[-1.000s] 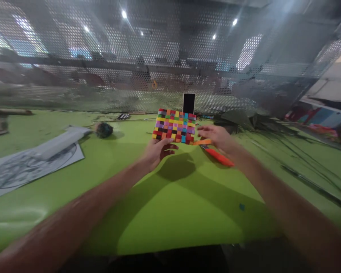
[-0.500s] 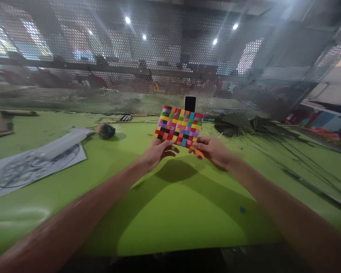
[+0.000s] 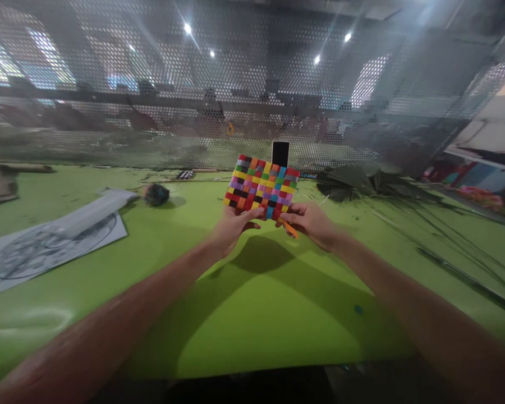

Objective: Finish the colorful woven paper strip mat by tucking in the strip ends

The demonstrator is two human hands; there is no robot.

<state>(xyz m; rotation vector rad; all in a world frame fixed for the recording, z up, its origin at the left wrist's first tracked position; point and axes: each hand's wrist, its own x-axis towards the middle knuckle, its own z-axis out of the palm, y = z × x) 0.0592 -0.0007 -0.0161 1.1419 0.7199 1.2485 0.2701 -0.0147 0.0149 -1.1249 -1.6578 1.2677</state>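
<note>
Left grip (image 3: 230, 229) and right grip (image 3: 313, 224) clasping multicoloured woven piece (image 3: 261, 184), any contents hidden

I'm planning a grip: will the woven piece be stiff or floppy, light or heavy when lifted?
The woven piece is probably stiff: held along its lower edge, it shows no clear sag. It looks light, being a flat weave. The orange strip might bend, as its end juts free by the right hand.

The left hand (image 3: 234, 229) and right hand (image 3: 313, 223) hold a multicoloured woven piece (image 3: 261, 186) above the green tabletop (image 3: 256, 325), an orange strip (image 3: 292, 230) hanging by the right fingertips. Paper (image 3: 59, 247) and a dark ball (image 3: 157, 194) lie left, leaves (image 3: 340, 183) right; mesh (image 3: 252, 84) rises behind.
</note>
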